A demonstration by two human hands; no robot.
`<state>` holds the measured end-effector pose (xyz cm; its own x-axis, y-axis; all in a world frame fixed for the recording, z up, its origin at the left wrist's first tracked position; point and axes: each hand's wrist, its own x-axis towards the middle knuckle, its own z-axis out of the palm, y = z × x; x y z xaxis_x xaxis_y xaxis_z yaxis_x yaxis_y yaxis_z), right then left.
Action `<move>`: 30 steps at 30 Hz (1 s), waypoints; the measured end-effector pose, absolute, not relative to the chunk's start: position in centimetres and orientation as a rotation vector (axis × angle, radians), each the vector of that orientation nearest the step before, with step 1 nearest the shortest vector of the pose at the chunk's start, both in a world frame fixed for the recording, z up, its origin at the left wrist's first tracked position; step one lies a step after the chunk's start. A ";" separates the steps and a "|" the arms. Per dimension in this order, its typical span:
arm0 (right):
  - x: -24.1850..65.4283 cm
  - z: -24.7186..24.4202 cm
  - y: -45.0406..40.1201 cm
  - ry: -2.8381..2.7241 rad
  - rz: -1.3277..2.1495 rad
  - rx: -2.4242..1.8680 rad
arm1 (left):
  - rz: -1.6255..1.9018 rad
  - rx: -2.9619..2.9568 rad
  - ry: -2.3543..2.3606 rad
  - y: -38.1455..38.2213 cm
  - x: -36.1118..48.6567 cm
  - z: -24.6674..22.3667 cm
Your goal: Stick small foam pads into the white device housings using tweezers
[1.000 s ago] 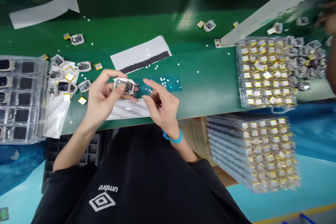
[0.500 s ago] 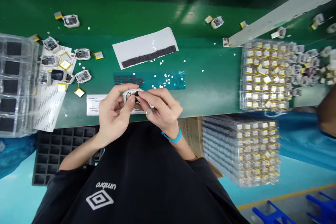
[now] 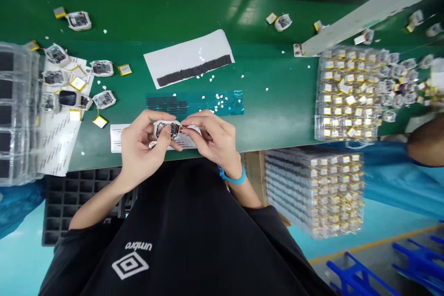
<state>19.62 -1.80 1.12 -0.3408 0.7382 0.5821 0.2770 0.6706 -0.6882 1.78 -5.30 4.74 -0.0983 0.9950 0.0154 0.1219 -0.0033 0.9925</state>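
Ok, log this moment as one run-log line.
left hand: holds white-framed circuit module | right hand: touching module | place: green workbench

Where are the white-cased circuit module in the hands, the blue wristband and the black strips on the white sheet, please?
white-cased circuit module [image 3: 165, 130]: head view, point on its exposed board.
blue wristband [image 3: 231, 176]: head view, point on the band's middle.
black strips [image 3: 193, 70]: head view, point on the middle of the row.

Two bare hands [image 3: 142, 148], one white-cased square circuit module [image 3: 165, 130] between them. Left on the green bench [image 3: 274, 111]: roughly six more white-cased modules [image 3: 78, 21], about six flat yellow batteries [image 3: 124, 70]. One white paper sheet with black strips [image 3: 189, 53], one teal film sheet [image 3: 215, 103]. Right: two clear plastic trays packed with batteries [image 3: 347, 95]. Near right: two blue plastic stools [image 3: 357, 277]. One co-worker's forearm [image 3: 427, 144].
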 end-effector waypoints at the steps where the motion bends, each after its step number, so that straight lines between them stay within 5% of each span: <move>1: 19.7 1.2 -1.7 -1.921 0.597 -0.795 | 1.226 1.272 1.373 -5.3 1.8 4.6; 17: 21.0 0.4 -2.2 -2.151 0.109 -0.915 | 1.018 1.068 1.112 -3.9 1.9 3.2; 30: 22.4 0.5 -1.5 -2.270 0.115 -1.037 | 1.019 1.056 1.143 -3.9 2.6 1.5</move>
